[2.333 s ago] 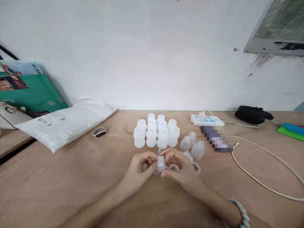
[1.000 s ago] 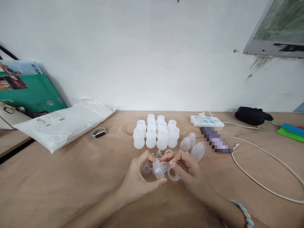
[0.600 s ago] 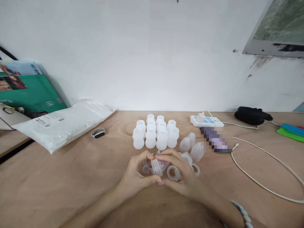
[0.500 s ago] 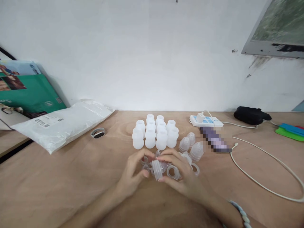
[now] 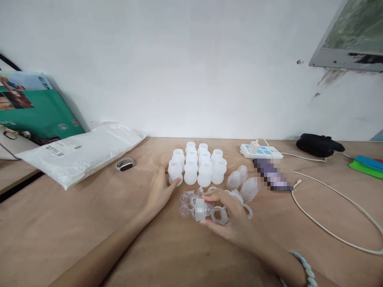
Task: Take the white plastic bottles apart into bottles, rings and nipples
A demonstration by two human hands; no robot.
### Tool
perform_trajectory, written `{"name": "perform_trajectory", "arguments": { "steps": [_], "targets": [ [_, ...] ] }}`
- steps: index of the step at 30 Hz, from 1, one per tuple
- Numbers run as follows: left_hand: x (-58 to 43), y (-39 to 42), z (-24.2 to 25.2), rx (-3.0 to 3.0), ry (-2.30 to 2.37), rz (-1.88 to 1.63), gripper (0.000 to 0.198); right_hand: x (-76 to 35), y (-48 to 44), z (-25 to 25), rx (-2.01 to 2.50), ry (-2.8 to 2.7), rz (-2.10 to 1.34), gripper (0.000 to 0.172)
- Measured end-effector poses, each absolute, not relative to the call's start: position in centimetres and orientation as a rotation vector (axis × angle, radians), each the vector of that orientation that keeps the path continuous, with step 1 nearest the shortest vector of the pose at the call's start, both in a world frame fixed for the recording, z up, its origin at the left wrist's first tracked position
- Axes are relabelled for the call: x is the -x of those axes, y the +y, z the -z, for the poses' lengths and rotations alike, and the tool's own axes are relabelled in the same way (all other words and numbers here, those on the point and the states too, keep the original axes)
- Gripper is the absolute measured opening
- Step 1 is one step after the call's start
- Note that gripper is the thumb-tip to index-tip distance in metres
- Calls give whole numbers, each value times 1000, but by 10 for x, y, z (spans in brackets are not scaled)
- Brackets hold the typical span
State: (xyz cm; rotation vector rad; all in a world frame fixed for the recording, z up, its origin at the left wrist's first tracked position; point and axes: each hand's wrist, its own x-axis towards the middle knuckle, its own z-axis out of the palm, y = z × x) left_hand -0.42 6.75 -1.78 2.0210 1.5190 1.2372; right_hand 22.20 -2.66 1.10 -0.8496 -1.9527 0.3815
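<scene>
My left hand (image 5: 160, 188) is wrapped round the front-left bottle (image 5: 175, 171), with the thumb on its near side and the fingers behind it. That bottle is milky white, waisted and open-topped, and stands upright at the corner of a group of similar bottles (image 5: 205, 171). Between thumb and fingers, my right hand (image 5: 227, 209) pinches a ribbed translucent screw ring (image 5: 200, 210), tipped on its side, with a clear teat (image 5: 208, 209) seemingly pointing right out of it. Below the bottles lie loose clear teats (image 5: 184, 211) and a flat ring (image 5: 219, 215), partly hidden by my right hand.
Domed clear caps (image 5: 249, 189) stand right of the bottles, beside a blurred-out phone (image 5: 273, 175). Behind are a power strip (image 5: 261, 151) and a black case (image 5: 319, 145). A white cable (image 5: 338, 196) loops at right. Leftward lie a fitness band (image 5: 125, 164) and white plastic parcel (image 5: 86, 153).
My left hand has left the screw ring, moved up and left, and closed round the front-left bottle. My right hand still holds the ring, now turned slightly.
</scene>
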Motion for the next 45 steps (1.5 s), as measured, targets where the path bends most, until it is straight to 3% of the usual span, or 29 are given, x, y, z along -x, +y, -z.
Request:
{"name": "perform_trajectory", "arguments": {
  "steps": [6, 13, 24, 29, 36, 38, 42, 45],
  "targets": [
    [1, 45, 1, -2232, 1466, -1304, 31, -223, -26, -14, 957, -1890, -343, 31],
    [-1, 28, 0, -2945, 1055, -1363, 44, -226, -23, -14, 1052, -1797, -315, 29],
    [-4, 21, -9, -3192, 896, -1375, 38, -230, -18, -14, 1110, -1830, -356, 19],
    [-7, 20, -9, -3271, 805, -1376, 38, -231, -15, -13, 1247, -1942, -512, 44],
    [-7, 19, -10, -3321, 775, -1381, 36, -233, -14, -13, 1192, -1970, -651, 61],
    [-7, 19, -11, -3324, 807, -1389, 36, -235, -14, -15, 1171, -1942, -652, 60],
    [-7, 21, -12, -3324, 860, -1409, 35, -240, -15, -15, 1126, -1880, -594, 41],
    [-8, 20, -12, -3320, 872, -1413, 35, -241, -16, -13, 1056, -1931, -512, 52]
  ]
}}
